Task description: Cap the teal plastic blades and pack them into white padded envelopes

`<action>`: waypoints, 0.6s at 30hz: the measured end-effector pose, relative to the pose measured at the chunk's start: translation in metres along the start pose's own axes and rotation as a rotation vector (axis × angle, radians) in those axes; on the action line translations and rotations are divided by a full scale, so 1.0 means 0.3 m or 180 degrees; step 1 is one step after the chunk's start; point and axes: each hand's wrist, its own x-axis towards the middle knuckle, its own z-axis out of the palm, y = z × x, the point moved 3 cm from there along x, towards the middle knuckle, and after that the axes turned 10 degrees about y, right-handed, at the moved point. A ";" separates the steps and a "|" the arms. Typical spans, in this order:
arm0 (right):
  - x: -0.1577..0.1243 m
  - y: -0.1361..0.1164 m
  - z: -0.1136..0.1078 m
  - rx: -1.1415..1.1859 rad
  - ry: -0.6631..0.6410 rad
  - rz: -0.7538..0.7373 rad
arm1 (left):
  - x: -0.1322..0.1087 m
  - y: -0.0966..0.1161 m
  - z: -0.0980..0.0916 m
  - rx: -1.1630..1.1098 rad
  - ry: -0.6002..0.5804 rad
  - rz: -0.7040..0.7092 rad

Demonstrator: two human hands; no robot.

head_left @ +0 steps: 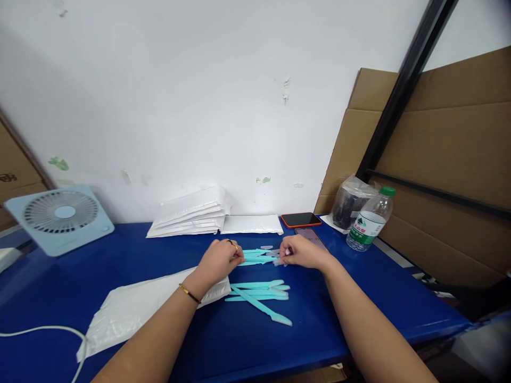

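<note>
Far left, a light-blue fan (65,213) stood on the blue surface (315,324). Next lay a white envelope (133,303), partly behind my left forearm. My left grip (219,261) pinched a turquoise stick (257,259); a loose pile of sticks (259,293) lay just nearer me. My right grip (301,251) was closed on the held stick's pale right end. Further right stood a bottle (368,223).

Left hand (223,259) hiding ends of strips (257,260), right hand (303,251) part-blocking nearer phone (314,236), cable (59,328) cut off toward table's (311,330) near-left corner
</note>
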 end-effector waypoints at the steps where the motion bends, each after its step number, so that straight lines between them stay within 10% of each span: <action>1: 0.001 0.006 -0.009 -0.0025 0.0146 0.0117 | 0.002 -0.016 -0.012 0.0054 0.0097 -0.0089; 6: -0.011 -0.026 -0.013 0.0205 -0.0046 0.0028 | -0.008 -0.020 -0.032 -0.0139 0.0133 -0.0175; 12: -0.031 -0.077 0.053 0.0094 -0.1167 -0.0248 | -0.040 0.054 0.005 -0.0715 -0.0808 0.0217; 18: -0.023 -0.064 0.014 0.0193 -0.0586 -0.0318 | -0.031 0.029 0.013 -0.0583 -0.0750 0.0100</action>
